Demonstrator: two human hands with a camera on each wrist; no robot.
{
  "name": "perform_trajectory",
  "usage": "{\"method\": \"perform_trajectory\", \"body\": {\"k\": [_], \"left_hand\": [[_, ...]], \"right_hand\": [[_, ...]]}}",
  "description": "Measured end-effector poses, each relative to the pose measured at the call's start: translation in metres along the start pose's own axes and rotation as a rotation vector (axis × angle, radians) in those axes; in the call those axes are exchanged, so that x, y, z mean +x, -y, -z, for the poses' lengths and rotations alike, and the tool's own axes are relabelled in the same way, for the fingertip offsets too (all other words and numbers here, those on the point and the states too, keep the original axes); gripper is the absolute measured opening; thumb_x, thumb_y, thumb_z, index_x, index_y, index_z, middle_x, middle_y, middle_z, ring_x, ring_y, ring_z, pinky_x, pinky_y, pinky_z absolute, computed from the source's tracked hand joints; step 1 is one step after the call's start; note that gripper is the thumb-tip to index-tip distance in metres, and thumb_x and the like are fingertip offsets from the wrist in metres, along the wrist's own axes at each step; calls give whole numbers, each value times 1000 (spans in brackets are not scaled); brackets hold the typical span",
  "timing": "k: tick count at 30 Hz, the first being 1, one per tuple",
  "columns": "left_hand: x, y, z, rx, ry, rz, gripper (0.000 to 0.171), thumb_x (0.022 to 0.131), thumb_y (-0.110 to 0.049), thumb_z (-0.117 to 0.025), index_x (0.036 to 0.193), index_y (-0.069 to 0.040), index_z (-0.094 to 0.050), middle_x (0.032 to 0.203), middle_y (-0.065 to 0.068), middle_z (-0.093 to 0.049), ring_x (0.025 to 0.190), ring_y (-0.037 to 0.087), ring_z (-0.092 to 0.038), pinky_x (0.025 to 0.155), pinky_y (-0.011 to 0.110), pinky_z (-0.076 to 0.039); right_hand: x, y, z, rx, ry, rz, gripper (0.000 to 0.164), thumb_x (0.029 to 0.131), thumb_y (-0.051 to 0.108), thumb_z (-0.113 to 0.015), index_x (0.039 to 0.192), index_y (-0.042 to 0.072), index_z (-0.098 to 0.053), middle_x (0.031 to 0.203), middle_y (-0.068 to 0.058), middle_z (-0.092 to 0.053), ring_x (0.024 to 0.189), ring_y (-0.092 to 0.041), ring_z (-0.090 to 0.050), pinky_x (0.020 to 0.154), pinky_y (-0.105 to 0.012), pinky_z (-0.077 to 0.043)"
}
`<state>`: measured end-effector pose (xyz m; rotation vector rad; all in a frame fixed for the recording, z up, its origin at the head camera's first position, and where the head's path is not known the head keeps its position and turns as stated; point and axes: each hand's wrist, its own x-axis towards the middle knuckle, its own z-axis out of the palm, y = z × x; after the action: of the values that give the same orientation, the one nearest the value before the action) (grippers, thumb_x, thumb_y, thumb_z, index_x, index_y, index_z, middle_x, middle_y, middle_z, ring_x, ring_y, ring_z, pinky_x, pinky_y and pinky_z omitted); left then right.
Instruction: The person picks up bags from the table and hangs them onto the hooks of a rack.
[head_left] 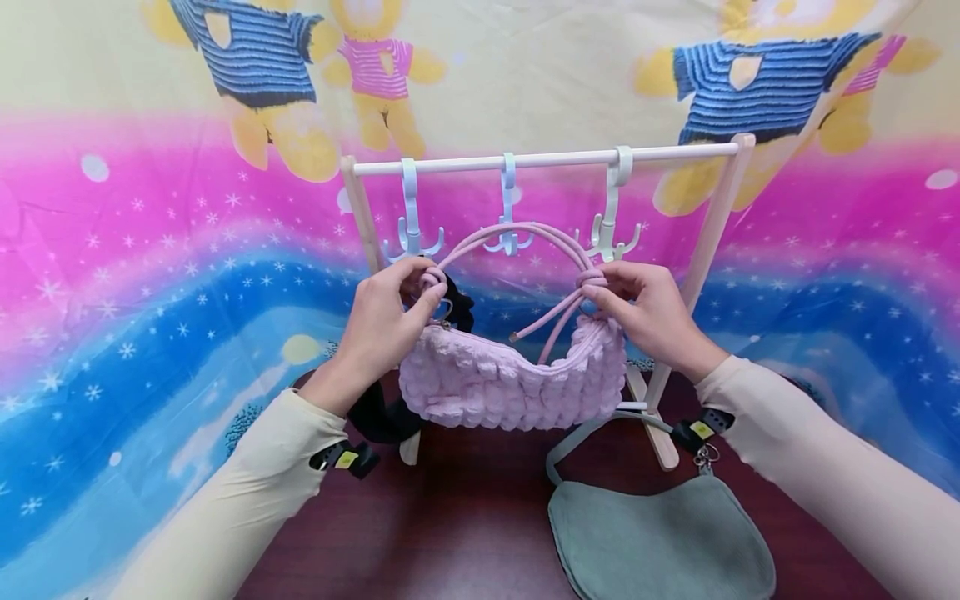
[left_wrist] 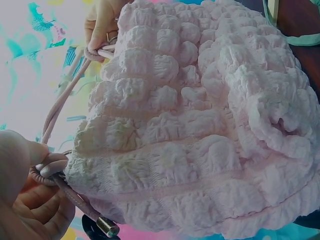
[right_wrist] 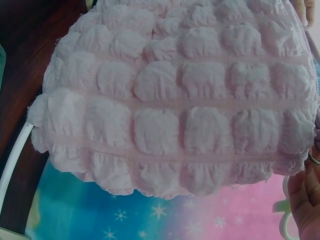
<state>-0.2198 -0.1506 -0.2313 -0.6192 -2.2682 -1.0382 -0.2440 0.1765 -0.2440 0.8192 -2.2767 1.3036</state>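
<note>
A pink bubble-textured handbag [head_left: 517,387] is held up in front of the rack, its corded handle [head_left: 525,227] arching above it. My left hand [head_left: 382,315] pinches the knotted cord at the left end of the handle. At the opposite end, the right hand [head_left: 651,310] grips the other knot between thumb and fingers. Loose cord ends dangle inside the arch near the right knot. A metal-tipped cord end [left_wrist: 106,226] hangs by the left hand in the left wrist view. Puckered fabric of the handbag [right_wrist: 160,130] fills most of the right wrist view.
Behind the handbag stands a wooden rack [head_left: 705,233] with white and pale blue hooks [head_left: 411,204] on its bar. A grey-green shoulder bag [head_left: 660,537] lies on the dark table [head_left: 450,533] at front right. Something black [head_left: 386,417] shows beside the rack's left leg.
</note>
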Motion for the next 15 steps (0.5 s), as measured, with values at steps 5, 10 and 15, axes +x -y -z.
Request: {"method": "perform_trajectory", "body": {"k": [5,10,15], "left_hand": [[2,1,-1,-11,-3,2,20,100,-19,-65,116,-8,-68,95,7,-71,84,16,-67,77,33,-53],[5,2,-2,-16,-4,21,19,100,-20,-64,115,-8,-68,94,7,-71,84,17,-67,78,33,-53],[6,3,-2,-13,-4,31,20,100,-20,-64,116,-8,-68,94,8,-71,83,17,-67,78,33,-53]], "right_hand": [[1,-1,0,-12,-8,-2,26,99,11,-63,120,-3,-70,102,-18,-75,81,0,-73,72,-21,-59],[3,-3,-2,-5,-14,-19,26,99,9,-63,120,-3,-70,105,-24,-74,82,1,-73,72,-22,-59],[4,-3,-3,-14,-17,-39,26,99,10,-63,121,-2,-70,105,-24,-73,83,2,-72,72,-21,-59]]}}
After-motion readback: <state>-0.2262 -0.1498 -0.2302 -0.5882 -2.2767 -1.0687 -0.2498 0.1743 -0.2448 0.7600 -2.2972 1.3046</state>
